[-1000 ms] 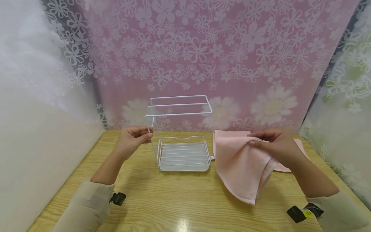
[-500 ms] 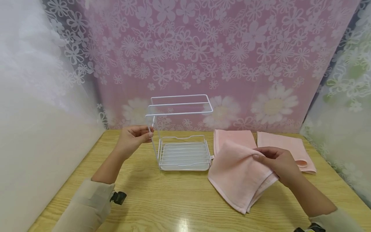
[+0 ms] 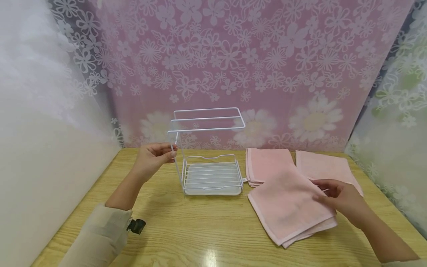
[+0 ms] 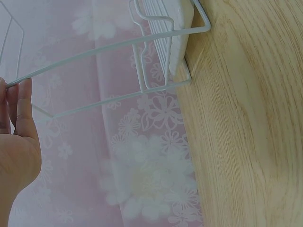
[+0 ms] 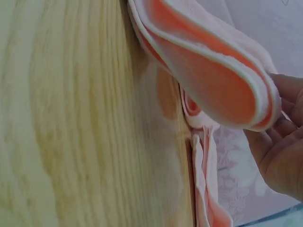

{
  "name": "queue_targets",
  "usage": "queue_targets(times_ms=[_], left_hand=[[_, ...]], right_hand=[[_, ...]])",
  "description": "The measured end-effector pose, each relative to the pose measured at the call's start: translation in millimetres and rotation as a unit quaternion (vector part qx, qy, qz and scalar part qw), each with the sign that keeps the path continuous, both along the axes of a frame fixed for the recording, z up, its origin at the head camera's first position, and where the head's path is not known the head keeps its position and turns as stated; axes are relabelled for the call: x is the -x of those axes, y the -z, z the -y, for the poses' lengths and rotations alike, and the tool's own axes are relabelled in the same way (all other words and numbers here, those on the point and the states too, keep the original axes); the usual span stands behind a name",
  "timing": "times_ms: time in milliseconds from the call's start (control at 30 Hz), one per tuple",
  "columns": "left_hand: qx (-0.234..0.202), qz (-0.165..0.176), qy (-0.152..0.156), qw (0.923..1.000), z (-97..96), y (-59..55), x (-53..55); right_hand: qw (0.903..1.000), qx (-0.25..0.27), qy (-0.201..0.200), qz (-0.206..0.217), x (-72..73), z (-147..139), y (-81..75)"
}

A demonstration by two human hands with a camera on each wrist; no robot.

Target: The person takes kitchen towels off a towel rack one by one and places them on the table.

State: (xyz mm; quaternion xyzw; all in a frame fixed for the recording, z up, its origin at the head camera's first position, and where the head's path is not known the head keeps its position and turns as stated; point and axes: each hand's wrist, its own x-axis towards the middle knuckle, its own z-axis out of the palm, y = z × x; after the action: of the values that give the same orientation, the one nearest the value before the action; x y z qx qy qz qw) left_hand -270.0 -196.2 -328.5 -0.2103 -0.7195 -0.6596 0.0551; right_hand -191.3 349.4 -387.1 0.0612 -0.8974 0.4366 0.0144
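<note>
A white wire rack point(image 3: 203, 129) with a white tray point(image 3: 213, 192) in its base stands on the wooden table. My left hand point(image 3: 153, 159) pinches the rack's left upright between thumb and fingers, also visible in the left wrist view. On the right, my right hand point(image 3: 345, 202) pinches the right edge of a folded pink towel point(image 3: 291, 209). In the right wrist view, the folded layers of this towel point(image 5: 213, 80) hang above the table at the fingers. Behind it lie two more folded pink towels, one at the left point(image 3: 269, 163) and one at the right point(image 3: 328, 165).
The wooden table point(image 3: 173, 230) runs up to a pink flowered curtain point(image 3: 213, 74). A plain white wall point(image 3: 43, 148) bounds the left side, and a flowered sheet point(image 3: 400, 167) hangs at the right. The rack's top bars overhang its tray.
My right hand has drawn the pink towel toward me and lowered it, with a slight swing right. The two towels behind have come into fuller view. My left hand stays on the rack.
</note>
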Motion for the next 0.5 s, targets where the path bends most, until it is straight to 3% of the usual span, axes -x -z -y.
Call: queue_targets(times_ms=[133,267,500], left_hand=[[-0.001,0.001,0.000,1.0000,-0.3,-0.8,-0.6],[0.001,0.003,-0.002,1.0000,0.2,-1.0,-1.7],[0.006,0.006,-0.008,0.9999,0.8,-1.6,-2.1]], right_hand=[[0.9988,-0.039,-0.026,0.011,-0.3,-12,6.5],[0.9958,-0.067,-0.030,0.055,-2.0,-23,13.0],[0.9879,-0.026,-0.018,0.152,-2.9,-33,24.1]])
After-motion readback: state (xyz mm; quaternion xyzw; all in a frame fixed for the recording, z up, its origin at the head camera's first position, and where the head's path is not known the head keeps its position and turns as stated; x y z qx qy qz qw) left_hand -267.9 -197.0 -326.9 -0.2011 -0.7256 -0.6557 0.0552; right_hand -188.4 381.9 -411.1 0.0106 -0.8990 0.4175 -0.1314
